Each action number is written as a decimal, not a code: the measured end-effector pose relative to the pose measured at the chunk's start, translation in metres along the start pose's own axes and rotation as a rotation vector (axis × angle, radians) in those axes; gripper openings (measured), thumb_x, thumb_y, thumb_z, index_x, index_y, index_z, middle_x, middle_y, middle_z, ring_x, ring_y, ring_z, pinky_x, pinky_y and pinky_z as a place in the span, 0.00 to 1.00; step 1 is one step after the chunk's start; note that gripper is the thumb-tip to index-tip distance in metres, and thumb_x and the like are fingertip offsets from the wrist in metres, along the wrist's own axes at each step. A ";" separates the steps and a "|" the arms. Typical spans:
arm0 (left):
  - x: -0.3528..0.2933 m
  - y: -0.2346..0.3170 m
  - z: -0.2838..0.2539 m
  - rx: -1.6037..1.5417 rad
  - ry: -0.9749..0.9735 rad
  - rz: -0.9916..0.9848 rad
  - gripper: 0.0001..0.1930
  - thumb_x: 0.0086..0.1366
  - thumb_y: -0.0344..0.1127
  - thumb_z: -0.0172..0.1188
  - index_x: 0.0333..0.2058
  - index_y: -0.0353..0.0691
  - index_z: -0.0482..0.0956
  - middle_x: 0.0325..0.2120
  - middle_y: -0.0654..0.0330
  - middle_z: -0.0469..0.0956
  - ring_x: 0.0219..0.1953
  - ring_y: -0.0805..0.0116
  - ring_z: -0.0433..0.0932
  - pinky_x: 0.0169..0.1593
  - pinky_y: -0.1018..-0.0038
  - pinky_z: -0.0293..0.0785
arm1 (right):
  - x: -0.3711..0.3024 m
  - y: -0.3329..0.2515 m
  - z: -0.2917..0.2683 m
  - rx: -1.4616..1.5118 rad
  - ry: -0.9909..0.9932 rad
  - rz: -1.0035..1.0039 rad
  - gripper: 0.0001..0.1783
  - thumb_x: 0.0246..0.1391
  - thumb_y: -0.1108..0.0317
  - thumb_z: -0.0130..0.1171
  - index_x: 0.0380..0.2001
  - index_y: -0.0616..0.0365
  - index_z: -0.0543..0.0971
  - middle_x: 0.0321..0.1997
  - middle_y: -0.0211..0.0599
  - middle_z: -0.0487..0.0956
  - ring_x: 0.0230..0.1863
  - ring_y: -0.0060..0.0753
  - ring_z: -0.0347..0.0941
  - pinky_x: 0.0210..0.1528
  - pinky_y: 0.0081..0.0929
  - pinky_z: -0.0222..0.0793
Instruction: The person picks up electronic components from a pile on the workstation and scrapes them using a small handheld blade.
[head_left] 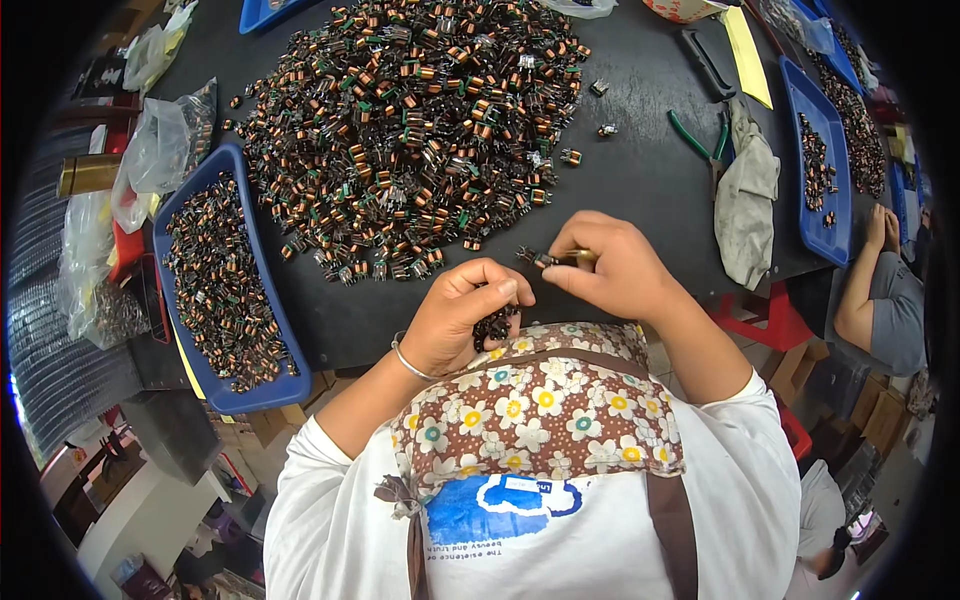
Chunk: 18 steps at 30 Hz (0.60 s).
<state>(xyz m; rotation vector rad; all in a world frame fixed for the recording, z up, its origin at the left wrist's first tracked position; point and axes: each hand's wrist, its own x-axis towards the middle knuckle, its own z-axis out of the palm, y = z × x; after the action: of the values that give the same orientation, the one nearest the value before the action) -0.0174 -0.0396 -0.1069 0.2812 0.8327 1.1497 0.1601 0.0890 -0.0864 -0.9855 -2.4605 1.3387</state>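
My left hand (pixel 452 312) is closed around several small dark parts (pixel 492 328), bunched in the palm and curled fingers. My right hand (pixel 622 268) pinches a small black coil part with metal pins (pixel 530 256) between thumb and fingertips. Something brass-coloured (pixel 583 256) also shows in that grip; its kind is mostly hidden. Both hands are close together over the table's near edge. Beyond them lies a large heap of small copper-wound coils (pixel 400 150) with black bodies and pins.
At the left, a blue tray (pixel 245 200) holds more coils, beside plastic bags (pixel 165 150). To the right lie green-handled pliers (pixel 700 140), a grey cloth (pixel 748 200) and another blue tray (pixel 828 235). Another person's arm (pixel 862 290) is at the far right.
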 end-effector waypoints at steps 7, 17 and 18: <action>0.000 0.008 0.017 0.654 0.150 0.171 0.07 0.58 0.26 0.58 0.36 0.38 0.73 0.29 0.67 0.74 0.19 0.88 0.68 0.19 0.90 0.61 | 0.004 -0.009 0.002 0.199 -0.145 -0.042 0.09 0.40 0.68 0.66 0.22 0.62 0.77 0.22 0.35 0.74 0.25 0.27 0.70 0.28 0.24 0.65; -0.007 0.011 0.010 0.244 0.195 -0.051 0.07 0.59 0.25 0.56 0.36 0.39 0.70 0.29 0.59 0.77 0.22 0.79 0.74 0.19 0.87 0.62 | 0.009 -0.006 0.030 -0.207 0.084 -0.183 0.15 0.41 0.72 0.62 0.37 0.56 0.76 0.33 0.34 0.75 0.31 0.36 0.75 0.31 0.31 0.71; -0.007 0.010 0.010 0.243 0.195 -0.051 0.07 0.59 0.25 0.56 0.36 0.39 0.70 0.29 0.59 0.77 0.22 0.79 0.74 0.19 0.87 0.62 | 0.009 -0.006 0.031 -0.316 0.050 -0.211 0.18 0.40 0.74 0.62 0.40 0.54 0.75 0.35 0.34 0.75 0.33 0.37 0.76 0.32 0.32 0.72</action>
<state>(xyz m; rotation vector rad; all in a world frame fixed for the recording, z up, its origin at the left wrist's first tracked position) -0.0182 -0.0401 -0.0912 0.3498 1.1491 1.0398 0.1374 0.0713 -0.1012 -0.7771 -2.6997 0.8693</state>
